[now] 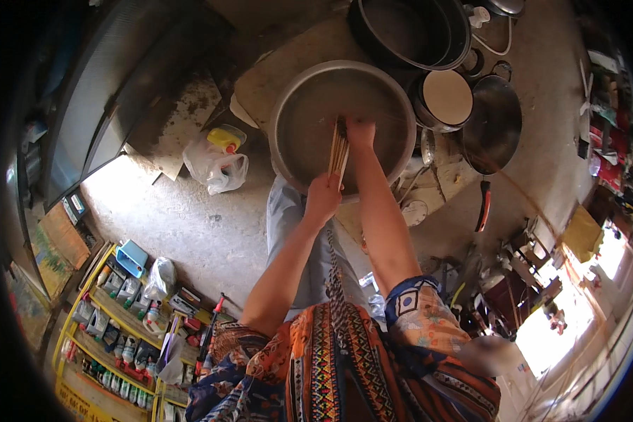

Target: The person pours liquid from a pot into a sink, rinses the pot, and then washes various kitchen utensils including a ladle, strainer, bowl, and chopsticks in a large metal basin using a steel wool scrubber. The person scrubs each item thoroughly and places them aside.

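Observation:
A large round metal basin (288,169) with cloudy-looking contents stands in front of my knees. Over it slants a bundle of chopsticks (339,151), thin and light brown with darker far ends. My left hand (323,198) is closed round the near end of the bundle, at the basin's near rim. At the far end, my right hand (361,132) is closed against the dark tips, over the middle of the basin; its fingertips are partly hidden.
A black pot (409,35), a pale-topped container (446,98) and a metal pan (496,126) stand beyond and right. A red-and-black handled tool (483,206) lies on the floor. Left are a plastic bag (221,172) with a yellow item and a shelf of bottles (119,302).

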A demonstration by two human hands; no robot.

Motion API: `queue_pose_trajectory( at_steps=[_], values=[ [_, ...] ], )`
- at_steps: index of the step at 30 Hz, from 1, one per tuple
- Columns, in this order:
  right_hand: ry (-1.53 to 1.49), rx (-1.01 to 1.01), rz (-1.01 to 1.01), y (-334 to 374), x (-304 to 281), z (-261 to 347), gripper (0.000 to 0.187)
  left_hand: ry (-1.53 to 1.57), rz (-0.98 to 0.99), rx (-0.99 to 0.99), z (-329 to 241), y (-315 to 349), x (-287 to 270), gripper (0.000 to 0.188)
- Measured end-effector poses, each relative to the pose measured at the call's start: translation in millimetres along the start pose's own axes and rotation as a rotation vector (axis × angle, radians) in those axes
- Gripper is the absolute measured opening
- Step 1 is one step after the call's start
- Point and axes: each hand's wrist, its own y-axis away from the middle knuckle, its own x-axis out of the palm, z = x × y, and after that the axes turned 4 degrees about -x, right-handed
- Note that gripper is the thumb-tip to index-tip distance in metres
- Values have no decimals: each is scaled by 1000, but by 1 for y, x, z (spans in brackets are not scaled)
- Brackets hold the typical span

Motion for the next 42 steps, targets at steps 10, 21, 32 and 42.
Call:
queue_pose_trajectory(
  at_steps=[10, 21, 32, 42],
  values=[
    [-404, 242, 186, 52, -12, 57, 23, -71, 107, -20, -21, 28, -29, 41],
    [-266, 150, 79, 51, -2, 30, 31, -192, 60, 91, -3, 20, -32, 40],
    [60, 172, -240, -5, -24, -16, 50, 221, 155, -239, -28, -4, -32, 43],
    [-416, 401, -121, 47, 8, 2, 59, 68, -107, -25, -23, -21, -21, 39]
  ],
)
